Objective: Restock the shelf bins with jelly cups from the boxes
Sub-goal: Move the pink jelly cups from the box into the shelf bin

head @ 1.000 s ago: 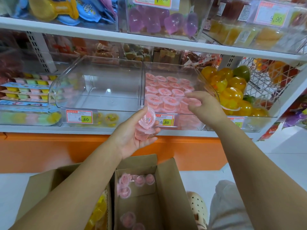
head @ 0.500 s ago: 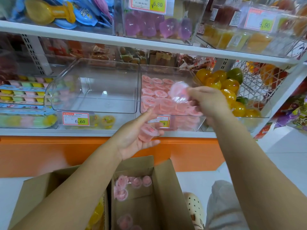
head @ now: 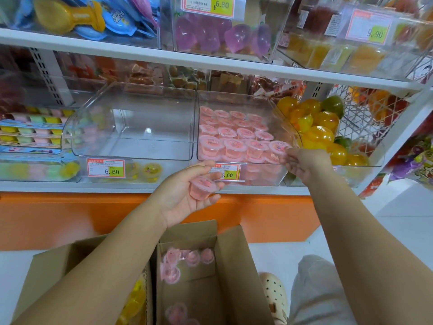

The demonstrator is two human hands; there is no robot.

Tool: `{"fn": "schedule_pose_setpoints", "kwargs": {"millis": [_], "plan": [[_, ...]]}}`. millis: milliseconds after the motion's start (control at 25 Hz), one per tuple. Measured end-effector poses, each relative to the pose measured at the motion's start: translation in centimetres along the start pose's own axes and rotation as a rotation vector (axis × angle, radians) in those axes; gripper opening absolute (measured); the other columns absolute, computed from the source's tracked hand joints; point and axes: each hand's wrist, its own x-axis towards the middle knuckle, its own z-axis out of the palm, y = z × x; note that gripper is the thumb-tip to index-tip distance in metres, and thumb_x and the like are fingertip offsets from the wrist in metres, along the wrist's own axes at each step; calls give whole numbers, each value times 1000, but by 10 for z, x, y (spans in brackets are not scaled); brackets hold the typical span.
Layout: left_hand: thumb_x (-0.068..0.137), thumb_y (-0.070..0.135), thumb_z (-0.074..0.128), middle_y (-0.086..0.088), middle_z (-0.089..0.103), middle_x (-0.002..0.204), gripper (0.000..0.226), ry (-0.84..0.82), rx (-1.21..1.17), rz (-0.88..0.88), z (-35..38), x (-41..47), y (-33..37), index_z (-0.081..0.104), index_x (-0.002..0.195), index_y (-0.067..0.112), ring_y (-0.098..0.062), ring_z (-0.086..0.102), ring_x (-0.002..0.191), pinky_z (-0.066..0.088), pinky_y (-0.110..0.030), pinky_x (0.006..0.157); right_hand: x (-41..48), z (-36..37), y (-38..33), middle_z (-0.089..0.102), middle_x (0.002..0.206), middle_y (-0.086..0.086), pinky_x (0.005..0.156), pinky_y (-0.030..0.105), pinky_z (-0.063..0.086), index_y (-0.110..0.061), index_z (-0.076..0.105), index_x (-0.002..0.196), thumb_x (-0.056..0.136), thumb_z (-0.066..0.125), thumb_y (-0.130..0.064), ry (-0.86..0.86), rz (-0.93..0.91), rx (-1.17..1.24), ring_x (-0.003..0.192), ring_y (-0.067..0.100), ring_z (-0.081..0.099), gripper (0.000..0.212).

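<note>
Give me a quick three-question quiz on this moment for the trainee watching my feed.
1. True or false: the left hand holds a yellow jelly cup.
2. The clear bin left of the pink bin is: A) full, B) half full, C) empty.
3. In which corner of the pink bin does the right hand pinch the right-hand cup?
Key: 1. False: the left-hand cup is pink. 2. C. 3. Front right.
</note>
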Motion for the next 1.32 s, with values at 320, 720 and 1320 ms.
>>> {"fn": "schedule_pose_setpoints", "kwargs": {"millis": [320, 720, 1320], "plan": [[96, 1, 49, -13, 72, 108, 33, 15, -50, 37, 1, 0, 2, 60, 126, 12, -31, 72, 101, 62, -38, 69, -10, -3, -10, 61, 60, 11, 49, 26, 46, -9, 58, 60, 86, 66, -28, 195, -256, -389, 48, 20, 54, 34], [102, 13, 45, -9, 67, 122, 32, 105, -41, 339, 13, -3, 16, 57, 131, 21, -22, 67, 99, 54, -34, 83, -115, 94, -7, 64, 69, 16, 48, 21, 46, -1, 66, 87, 91, 65, -17, -701, -92, -424, 52, 17, 58, 17], [103, 25, 48, -1, 71, 120, 24, 364, 15, 284, -54, -23, 40, 63, 122, 23, -19, 66, 112, 54, -42, 94, 15, 165, -40, 59, 42, -2, 77, 32, 52, -11, 58, 58, 85, 66, -13, -204, -286, -965, 64, 18, 58, 29]]}}
